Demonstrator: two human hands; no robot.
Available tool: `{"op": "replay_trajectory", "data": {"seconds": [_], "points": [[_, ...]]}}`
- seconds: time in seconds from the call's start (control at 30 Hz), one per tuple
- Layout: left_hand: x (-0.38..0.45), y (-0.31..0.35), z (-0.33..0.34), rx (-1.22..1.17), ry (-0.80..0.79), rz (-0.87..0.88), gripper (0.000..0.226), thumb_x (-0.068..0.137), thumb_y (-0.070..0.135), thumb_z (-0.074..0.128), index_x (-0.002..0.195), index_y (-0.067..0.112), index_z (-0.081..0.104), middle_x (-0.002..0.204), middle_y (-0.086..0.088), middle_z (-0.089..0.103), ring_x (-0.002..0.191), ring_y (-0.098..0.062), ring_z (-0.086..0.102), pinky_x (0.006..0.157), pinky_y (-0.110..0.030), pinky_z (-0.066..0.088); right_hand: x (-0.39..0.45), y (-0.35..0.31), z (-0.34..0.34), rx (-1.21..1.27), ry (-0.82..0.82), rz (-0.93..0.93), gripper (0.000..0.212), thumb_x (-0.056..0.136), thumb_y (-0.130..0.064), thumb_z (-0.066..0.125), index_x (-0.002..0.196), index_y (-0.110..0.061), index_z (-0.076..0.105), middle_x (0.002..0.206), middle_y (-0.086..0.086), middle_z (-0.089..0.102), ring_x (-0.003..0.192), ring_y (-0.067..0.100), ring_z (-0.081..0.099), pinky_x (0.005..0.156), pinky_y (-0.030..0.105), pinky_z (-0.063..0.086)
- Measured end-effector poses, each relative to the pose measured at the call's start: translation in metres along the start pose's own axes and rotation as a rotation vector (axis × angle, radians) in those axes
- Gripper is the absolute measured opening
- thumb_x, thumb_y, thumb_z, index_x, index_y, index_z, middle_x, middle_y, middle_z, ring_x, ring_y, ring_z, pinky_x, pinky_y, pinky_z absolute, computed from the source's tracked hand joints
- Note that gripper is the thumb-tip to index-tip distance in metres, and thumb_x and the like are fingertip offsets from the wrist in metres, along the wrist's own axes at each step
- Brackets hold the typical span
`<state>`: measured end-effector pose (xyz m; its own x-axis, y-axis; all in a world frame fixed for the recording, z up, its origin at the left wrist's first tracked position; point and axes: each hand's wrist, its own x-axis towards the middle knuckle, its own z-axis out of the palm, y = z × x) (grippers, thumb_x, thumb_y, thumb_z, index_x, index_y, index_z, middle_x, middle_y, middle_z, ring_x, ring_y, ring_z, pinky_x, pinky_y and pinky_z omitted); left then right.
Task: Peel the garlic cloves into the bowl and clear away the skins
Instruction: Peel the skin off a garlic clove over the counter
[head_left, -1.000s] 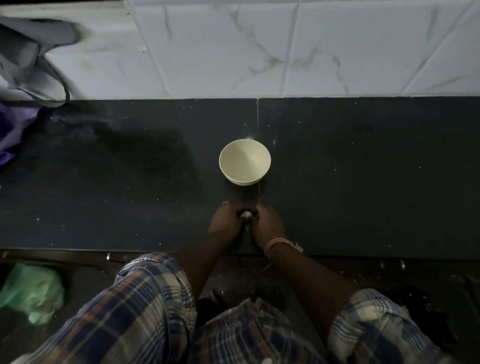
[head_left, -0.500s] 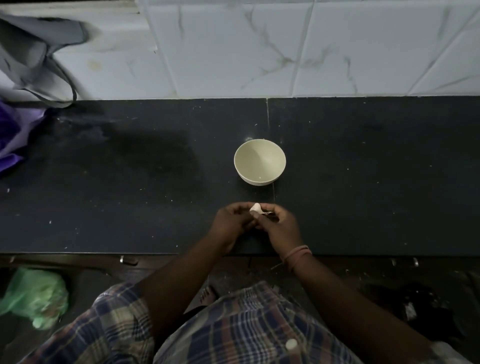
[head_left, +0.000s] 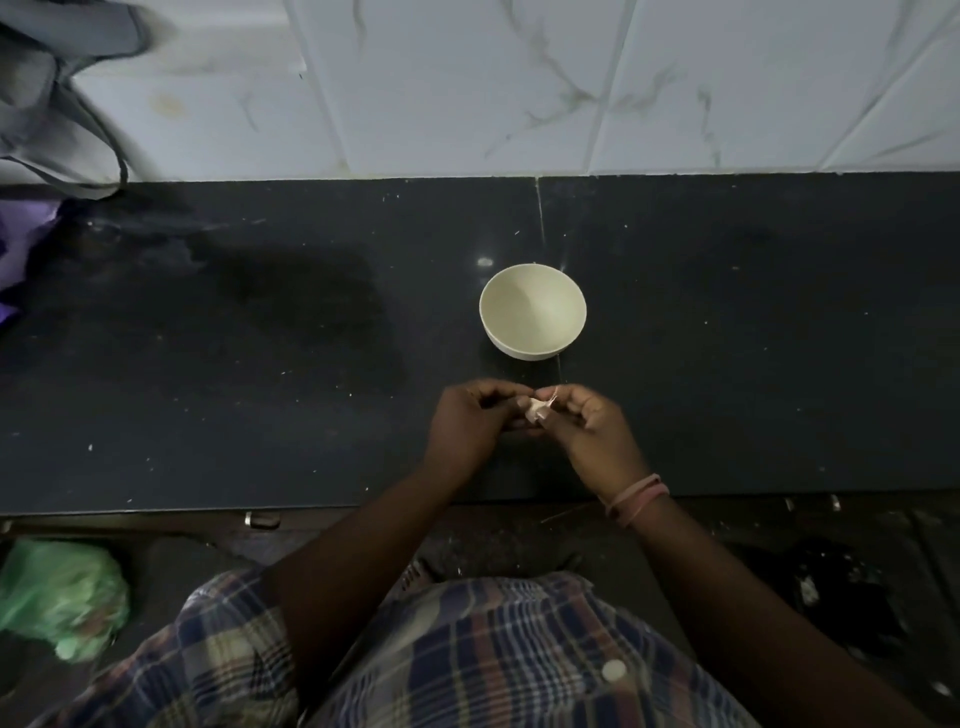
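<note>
Garlic clove (head_left: 535, 413): small, pale, irregular lump, held above the counter between both hands, just in front of the bowl and clear of it. A thin pinkish-white shred of skin (head_left: 551, 400) sticks up from it toward the right-hand fingers.

Left hand (head_left: 475, 423): fingers curled in, tips pinching the clove from its left side. Right hand (head_left: 589, 426): fingers curled, tips on the clove and its loose skin. Both hands closed on the same clove; exact finger placement is too dark to read.

Bowl (head_left: 533, 310): round, cream, smooth matte inside, upright, nothing visible in it. Judgement: peeling is at an early stage.

Risks, as judgement:
- The clove looks small and smooth once bared; it could slip from the pinch and drop to the counter or over the front edge.
- The skin is papery and light; torn flakes may stick to fingers or drift off the counter, making clearing harder.
- Low light hides leftover skin on the clove.

Counter (head_left: 260, 364): dark polished stone slab, speckled with pale flecks, one joint line running under the bowl. Wall (head_left: 467, 88): glossy white tiles with grey veining. Grey cloth (head_left: 47, 98) at far left, soft and crumpled. Green plastic bag (head_left: 60, 603) on the floor below, crinkled.
</note>
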<state>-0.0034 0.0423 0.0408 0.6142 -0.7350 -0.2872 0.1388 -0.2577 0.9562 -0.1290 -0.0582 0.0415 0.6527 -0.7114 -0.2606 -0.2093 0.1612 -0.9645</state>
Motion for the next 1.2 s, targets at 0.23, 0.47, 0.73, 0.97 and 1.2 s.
{"op": "replay_trajectory", "data": {"seconds": [0.23, 0.47, 0.73, 0.97, 1.2], "points": [[0.003, 0.002, 0.018, 0.21, -0.039, 0.03, 0.012, 0.093, 0.009, 0.068, 0.101, 0.009, 0.077, 0.089, -0.004, 0.079, 0.079, -0.014, 0.076, 0.072, -0.023, 0.058, 0.005, 0.0, -0.014, 0.104, 0.057, 0.079, 0.021, 0.079, 0.004, 0.076, 0.099, 0.009, 0.07, 0.092, 0.023, 0.074, 0.081, 0.027, 0.071, 0.073, 0.027, 0.06], [0.005, -0.006, 0.031, 0.411, 0.044, -0.043, 0.02, 0.092, 0.01, 0.067, 0.081, 0.022, 0.078, 0.068, 0.008, 0.074, 0.06, -0.002, 0.068, 0.062, -0.019, 0.053, 0.009, 0.004, -0.025, -0.019, -0.089, 0.093, 0.026, 0.082, 0.014, 0.066, 0.106, 0.007, 0.071, 0.093, 0.022, 0.074, 0.071, 0.013, 0.072, 0.065, 0.019, 0.058], [0.008, -0.014, 0.042, -0.166, 0.129, -0.425, 0.028, 0.098, -0.003, 0.05, 0.078, 0.004, 0.068, 0.068, -0.009, 0.064, 0.063, -0.016, 0.058, 0.063, -0.025, 0.046, 0.016, 0.017, -0.025, 0.159, -0.007, 0.157, 0.024, 0.086, 0.01, 0.066, 0.108, 0.001, 0.069, 0.094, 0.019, 0.073, 0.076, 0.018, 0.071, 0.079, 0.027, 0.06], [0.015, -0.027, 0.043, -0.024, 0.246, -0.429, 0.018, 0.084, -0.006, 0.067, 0.077, 0.008, 0.074, 0.079, -0.014, 0.074, 0.074, -0.023, 0.07, 0.078, -0.036, 0.062, 0.02, 0.033, -0.023, 0.125, 0.046, 0.199, 0.027, 0.089, 0.008, 0.063, 0.116, 0.002, 0.066, 0.087, 0.008, 0.069, 0.069, 0.008, 0.065, 0.071, 0.019, 0.058], [0.012, -0.024, 0.049, -0.069, 0.242, -0.381, 0.011, 0.092, 0.004, 0.069, 0.099, 0.008, 0.077, 0.082, -0.009, 0.073, 0.075, -0.021, 0.066, 0.079, -0.037, 0.06, 0.019, 0.034, -0.022, -0.004, 0.082, 0.203, 0.022, 0.087, 0.006, 0.066, 0.109, 0.007, 0.065, 0.091, 0.018, 0.071, 0.069, 0.019, 0.067, 0.064, 0.023, 0.058]]}}
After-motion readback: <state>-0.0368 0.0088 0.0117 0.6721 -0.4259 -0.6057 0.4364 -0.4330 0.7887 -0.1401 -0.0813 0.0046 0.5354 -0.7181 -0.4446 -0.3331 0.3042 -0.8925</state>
